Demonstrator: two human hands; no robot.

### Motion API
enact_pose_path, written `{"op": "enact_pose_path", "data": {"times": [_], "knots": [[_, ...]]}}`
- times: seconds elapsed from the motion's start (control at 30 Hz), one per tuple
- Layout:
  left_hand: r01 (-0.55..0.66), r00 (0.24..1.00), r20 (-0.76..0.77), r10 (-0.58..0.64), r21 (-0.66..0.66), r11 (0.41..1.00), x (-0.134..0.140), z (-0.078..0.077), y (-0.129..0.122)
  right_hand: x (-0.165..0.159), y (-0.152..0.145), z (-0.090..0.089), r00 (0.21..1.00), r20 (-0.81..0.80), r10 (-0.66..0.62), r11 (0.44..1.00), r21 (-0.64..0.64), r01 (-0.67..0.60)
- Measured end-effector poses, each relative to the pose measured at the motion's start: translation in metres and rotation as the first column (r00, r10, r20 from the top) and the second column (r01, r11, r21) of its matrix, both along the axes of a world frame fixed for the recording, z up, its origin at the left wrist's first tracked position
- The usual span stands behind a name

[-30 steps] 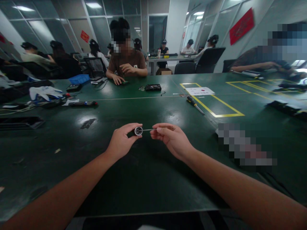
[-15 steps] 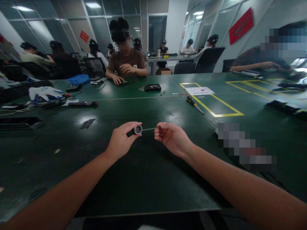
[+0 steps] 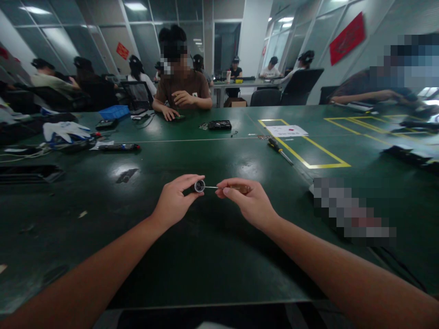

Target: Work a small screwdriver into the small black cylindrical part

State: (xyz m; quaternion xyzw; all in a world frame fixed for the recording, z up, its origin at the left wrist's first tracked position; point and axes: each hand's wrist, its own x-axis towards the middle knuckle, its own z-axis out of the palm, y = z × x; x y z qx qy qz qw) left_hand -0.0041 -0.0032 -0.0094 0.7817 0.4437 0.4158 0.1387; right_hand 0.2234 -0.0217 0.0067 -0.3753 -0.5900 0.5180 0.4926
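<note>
Between the thumb and fingers of my left hand point(image 3: 174, 201) is a small round dark part with a silver ring-shaped rim point(image 3: 199, 186), its open end turned toward me. My right hand point(image 3: 252, 198) is closed around the amber, see-through handle of a screwdriver point(image 3: 240, 188). The thin metal shaft points left and reaches the side of the round part; whether its tip sits in a screw I cannot make out. Both hands are held above the green table point(image 3: 212, 256).
A yellow-and-black screwdriver point(image 3: 280, 151) lies beyond my right hand, near a paper sheet point(image 3: 287, 130) and yellow tape. White gloves point(image 3: 65, 131), a dark pen-like tool point(image 3: 118, 147) and a blue bin point(image 3: 114, 112) are at left. A co-worker point(image 3: 183, 89) sits opposite.
My right hand has turned over, from fingers curled up around the tool to thumb on top, so the amber handle now shows. My left hand keeps its hold on the round part.
</note>
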Motion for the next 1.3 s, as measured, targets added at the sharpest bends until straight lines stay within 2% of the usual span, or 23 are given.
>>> {"op": "enact_pose_path", "data": {"times": [0.17, 0.43, 0.7, 1.0, 1.3], "knots": [[0.011, 1.000, -0.005, -0.011, -0.005, 1.000, 0.001, 0.001, 0.000, 0.000, -0.001, -0.003, 0.999, 0.049, -0.002, 0.998, 0.060, -0.001], [0.018, 1.000, 0.001, -0.018, -0.015, 1.000, 0.002, 0.001, -0.001, 0.002, -0.004, 0.005, 0.991, 0.129, -0.016, 0.991, 0.135, -0.002], [0.026, 1.000, 0.005, -0.026, -0.017, 1.000, 0.001, 0.002, -0.001, 0.001, -0.004, 0.008, 0.989, 0.145, 0.003, 0.989, 0.146, -0.024], [0.026, 1.000, -0.011, -0.026, -0.009, 1.000, 0.001, 0.000, 0.000, 0.000, -0.006, 0.005, 0.979, 0.199, -0.055, 0.987, 0.159, 0.024], [0.014, 1.000, -0.026, -0.013, 0.007, 1.000, 0.002, 0.000, 0.000, 0.001, -0.003, 0.005, 0.976, 0.217, -0.019, 0.982, 0.189, -0.023]]}}
